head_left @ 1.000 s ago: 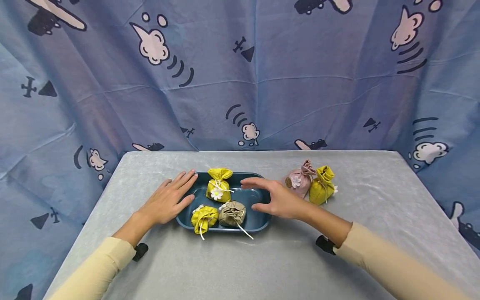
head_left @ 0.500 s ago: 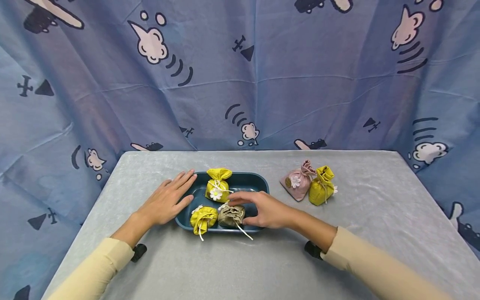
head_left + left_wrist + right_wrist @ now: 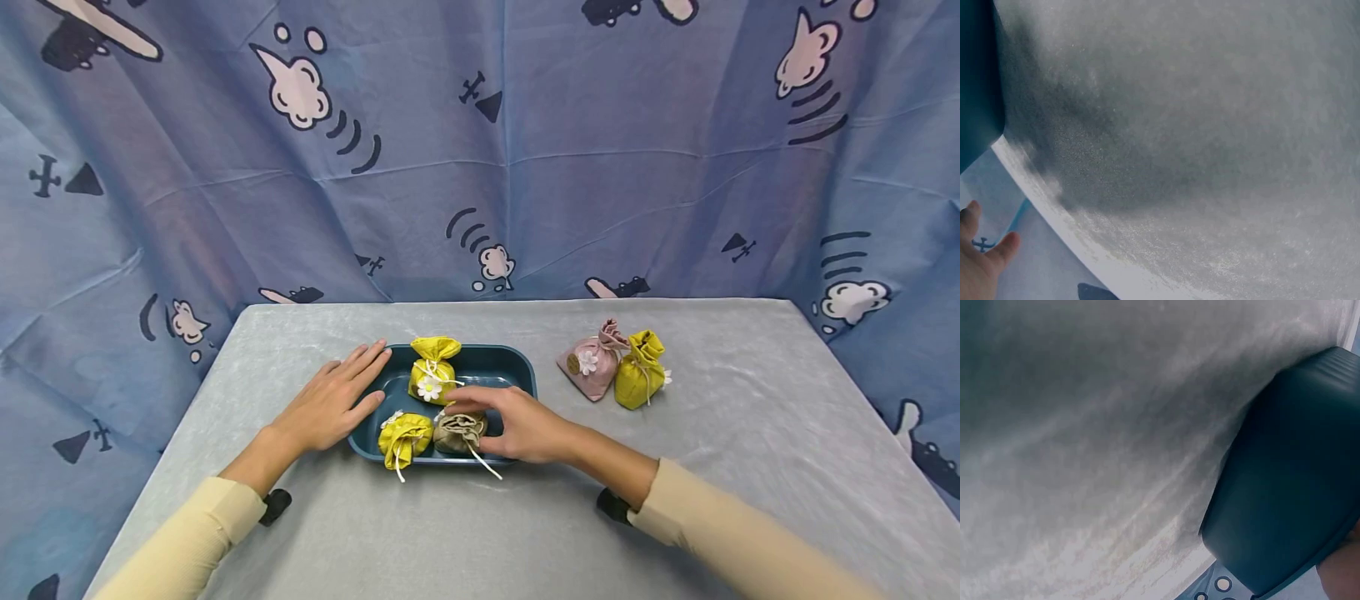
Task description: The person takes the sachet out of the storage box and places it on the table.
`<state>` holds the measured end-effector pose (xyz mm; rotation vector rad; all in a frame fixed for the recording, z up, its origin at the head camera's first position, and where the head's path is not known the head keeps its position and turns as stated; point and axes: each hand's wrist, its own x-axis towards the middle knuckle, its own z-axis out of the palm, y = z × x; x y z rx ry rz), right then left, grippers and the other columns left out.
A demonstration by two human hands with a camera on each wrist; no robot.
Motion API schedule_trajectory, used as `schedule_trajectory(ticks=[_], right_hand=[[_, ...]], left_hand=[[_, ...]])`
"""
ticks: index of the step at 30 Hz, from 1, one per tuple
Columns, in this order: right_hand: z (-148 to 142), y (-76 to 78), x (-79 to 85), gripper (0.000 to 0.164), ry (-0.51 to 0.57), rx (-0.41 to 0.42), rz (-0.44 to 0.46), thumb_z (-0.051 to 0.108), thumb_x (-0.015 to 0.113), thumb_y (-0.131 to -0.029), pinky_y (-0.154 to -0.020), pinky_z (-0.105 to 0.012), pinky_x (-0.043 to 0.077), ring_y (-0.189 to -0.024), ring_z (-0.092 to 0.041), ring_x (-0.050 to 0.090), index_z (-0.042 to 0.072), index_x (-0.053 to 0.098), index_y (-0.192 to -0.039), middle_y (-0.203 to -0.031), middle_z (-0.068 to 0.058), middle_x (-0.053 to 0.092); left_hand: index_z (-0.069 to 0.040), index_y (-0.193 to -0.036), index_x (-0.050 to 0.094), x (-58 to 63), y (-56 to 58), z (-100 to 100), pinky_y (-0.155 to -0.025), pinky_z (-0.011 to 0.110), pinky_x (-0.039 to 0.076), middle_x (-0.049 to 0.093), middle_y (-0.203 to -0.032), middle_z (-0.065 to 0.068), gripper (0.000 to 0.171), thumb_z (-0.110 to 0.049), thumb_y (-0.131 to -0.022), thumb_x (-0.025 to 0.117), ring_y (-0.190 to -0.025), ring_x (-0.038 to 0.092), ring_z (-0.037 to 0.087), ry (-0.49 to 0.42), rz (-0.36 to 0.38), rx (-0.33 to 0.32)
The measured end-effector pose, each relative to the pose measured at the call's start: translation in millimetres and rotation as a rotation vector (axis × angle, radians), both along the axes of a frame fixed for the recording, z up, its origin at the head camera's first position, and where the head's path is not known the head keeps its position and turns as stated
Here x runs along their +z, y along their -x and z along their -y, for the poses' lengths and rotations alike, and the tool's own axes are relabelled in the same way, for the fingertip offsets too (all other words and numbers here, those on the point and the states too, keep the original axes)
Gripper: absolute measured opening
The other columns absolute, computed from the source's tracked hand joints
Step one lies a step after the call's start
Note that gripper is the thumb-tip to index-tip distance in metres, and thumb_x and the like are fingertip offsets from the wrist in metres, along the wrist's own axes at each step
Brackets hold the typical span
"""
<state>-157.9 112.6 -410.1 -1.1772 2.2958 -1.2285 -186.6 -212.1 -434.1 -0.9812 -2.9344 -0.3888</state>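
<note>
A dark teal tray [image 3: 491, 365] holds two yellow drawstring pouches, one at the back [image 3: 432, 373] and one at the front left [image 3: 405, 435], plus an olive-grey drawstring pouch [image 3: 454, 437]. My right hand [image 3: 528, 427] grips the olive-grey pouch, fingers over its top and thumb at its right side. My left hand [image 3: 330, 406] lies with fingers extended along the tray's left rim. In the left wrist view, part of the left hand [image 3: 982, 265] shows below the tray's side [image 3: 979, 81]. The right wrist view has the tray's outer wall [image 3: 1285, 475] hiding most of the hand.
On the grey cloth-covered table [image 3: 420, 533], right of the tray, a pink drawstring pouch [image 3: 592, 367] leans beside another yellow pouch [image 3: 640, 375]. A blue patterned curtain [image 3: 585, 208] hangs behind the table's back edge.
My right hand has moved left and toward the front, from over the tray's right side onto the olive-grey pouch, and its fingers have closed in. The left hand stays on the rim.
</note>
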Motion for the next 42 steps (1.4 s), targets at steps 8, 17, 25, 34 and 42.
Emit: schedule_trajectory(ticks=[8,17,25,34,42], right_hand=[[2,-2.8,-0.5,0.061,-0.011,-0.044,-0.029,-0.002,0.075,-0.085,-0.101,-0.038,0.047,-0.117,-0.013,0.062,0.006,0.054,-0.141,-0.127,0.002,0.068],[2,-3.9,-0.2,0.056,0.001,-0.067,-0.040,-0.003,0.074,-0.086,-0.100,-0.040,0.048,-0.114,-0.014,0.064,0.005,0.056,-0.138,-0.126,-0.003,0.068],[2,-4.2,1.3,0.056,0.015,-0.086,-0.023,-0.004,0.074,-0.085,-0.100,-0.042,0.048,-0.115,-0.016,0.064,0.005,0.057,-0.138,-0.128,-0.006,0.067],[-2,0.3,7.0,0.054,0.067,-0.140,0.007,0.000,0.076,-0.085,-0.102,-0.045,0.046,-0.114,-0.016,0.065,0.004,0.058,-0.136,-0.128,-0.012,0.066],[-9,5.9,17.0,0.055,0.072,-0.168,-0.005,0.003,0.077,-0.085,-0.101,-0.044,0.047,-0.113,-0.015,0.066,0.007,0.058,-0.137,-0.128,-0.011,0.066]], left_hand=[[-0.011,-0.159,0.026,-0.1,0.3,0,-0.109,0.060,0.031,0.021,-0.165,0.009,0.063,-0.036,-0.105,0.047,-0.148,0.024,0.035,-0.004,-0.005,-0.007],[-0.011,-0.159,0.025,0.6,0.6,0,-0.109,0.060,0.031,0.021,-0.165,0.009,0.063,-0.039,-0.106,0.043,-0.148,0.024,0.035,-0.002,-0.006,-0.012],[-0.011,-0.159,0.025,0.2,0.5,1,-0.109,0.060,0.031,0.020,-0.165,0.008,0.063,-0.041,-0.106,0.042,-0.149,0.024,0.035,-0.008,-0.001,-0.015],[-0.013,-0.159,0.024,-0.2,0.4,1,-0.110,0.060,0.030,0.019,-0.165,0.006,0.063,-0.039,-0.106,0.045,-0.149,0.023,0.034,-0.005,0.010,-0.004],[-0.013,-0.160,0.024,-0.9,0.6,1,-0.110,0.061,0.030,0.018,-0.166,0.006,0.063,-0.037,-0.106,0.046,-0.149,0.023,0.035,-0.003,0.015,-0.001]])
